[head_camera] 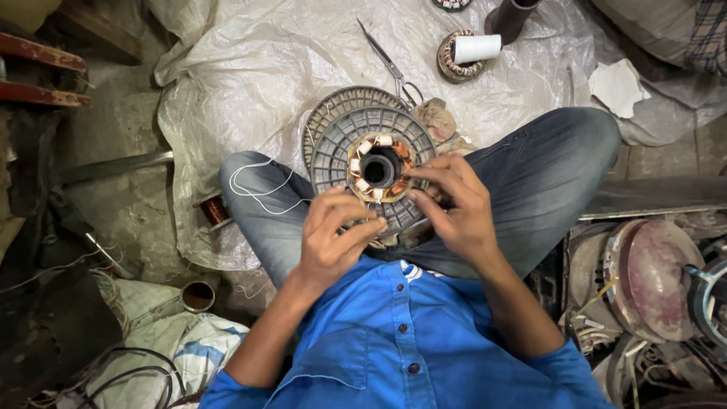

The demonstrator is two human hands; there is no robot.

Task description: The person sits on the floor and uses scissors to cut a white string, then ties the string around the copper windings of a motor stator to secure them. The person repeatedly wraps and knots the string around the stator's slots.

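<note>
Both hands pinching stator windings

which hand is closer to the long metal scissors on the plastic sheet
Right. The right hand works just below the long metal scissors; the left hand sits lower and further left.

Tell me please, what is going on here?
A person in a blue shirt sits cross-legged with a round grey motor plate on the lap. At its middle sits a coil ring with copper windings. The right hand touches the ring's edge, and the left hand pinches something small by its lower rim; what it is I cannot tell. A white thread lies over the left knee. Scissors and a white spool lie on the plastic sheet ahead.
</note>
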